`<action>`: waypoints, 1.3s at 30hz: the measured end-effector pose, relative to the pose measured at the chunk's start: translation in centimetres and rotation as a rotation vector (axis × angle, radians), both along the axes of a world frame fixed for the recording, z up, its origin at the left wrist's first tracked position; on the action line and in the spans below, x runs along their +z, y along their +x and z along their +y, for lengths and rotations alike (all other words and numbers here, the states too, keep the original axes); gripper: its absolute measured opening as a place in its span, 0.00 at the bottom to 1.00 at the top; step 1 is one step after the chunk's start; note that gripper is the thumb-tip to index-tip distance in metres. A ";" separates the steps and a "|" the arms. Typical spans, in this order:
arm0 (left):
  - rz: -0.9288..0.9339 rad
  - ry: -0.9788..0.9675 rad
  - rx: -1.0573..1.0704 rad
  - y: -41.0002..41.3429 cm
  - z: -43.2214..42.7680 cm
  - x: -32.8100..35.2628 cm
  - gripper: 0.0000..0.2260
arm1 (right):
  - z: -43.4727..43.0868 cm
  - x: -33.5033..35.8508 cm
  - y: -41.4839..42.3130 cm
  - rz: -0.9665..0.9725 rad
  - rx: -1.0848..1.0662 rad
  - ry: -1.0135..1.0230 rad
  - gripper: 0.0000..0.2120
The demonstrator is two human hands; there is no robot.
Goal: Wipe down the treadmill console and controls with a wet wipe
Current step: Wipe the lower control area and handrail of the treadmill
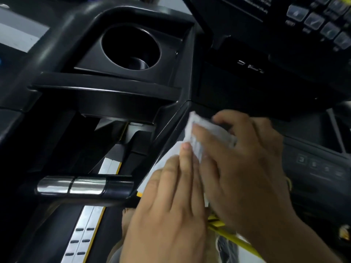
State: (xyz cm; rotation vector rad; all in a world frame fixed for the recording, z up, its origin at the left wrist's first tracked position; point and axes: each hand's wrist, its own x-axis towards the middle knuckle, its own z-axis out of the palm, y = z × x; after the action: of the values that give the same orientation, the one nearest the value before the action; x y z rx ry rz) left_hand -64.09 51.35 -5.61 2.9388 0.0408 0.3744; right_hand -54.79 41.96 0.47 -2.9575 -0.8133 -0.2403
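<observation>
Two hands share the wet wipe [191, 130]: left hand [167, 215] lays nearly straight fingers on it, right hand [243, 168] curls round its bunched top. Limp, light, likely slippery; best gripped bunched. Just beyond lies the console [247, 82].

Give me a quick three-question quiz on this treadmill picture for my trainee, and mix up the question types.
1. True or false: the cup holder has a bottle in it.
2. How many hands touch the wipe? A) none B) one C) two
3. Fill in: the silver grip lies to the ___ of both hands.

Key:
1. False, it holds nothing.
2. C, the left hand and the right hand.
3. left
</observation>
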 end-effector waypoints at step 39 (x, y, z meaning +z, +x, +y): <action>0.088 -0.071 -0.331 3.5 2.9 1.4 0.32 | -2.8 -0.3 -0.8 0.049 -0.202 -0.073 0.27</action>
State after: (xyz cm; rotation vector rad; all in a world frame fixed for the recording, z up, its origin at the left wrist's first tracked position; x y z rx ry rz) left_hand -60.58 54.22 -4.23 2.8197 -0.4068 0.1891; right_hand -55.58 39.12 0.20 -3.1019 -0.5288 -0.1508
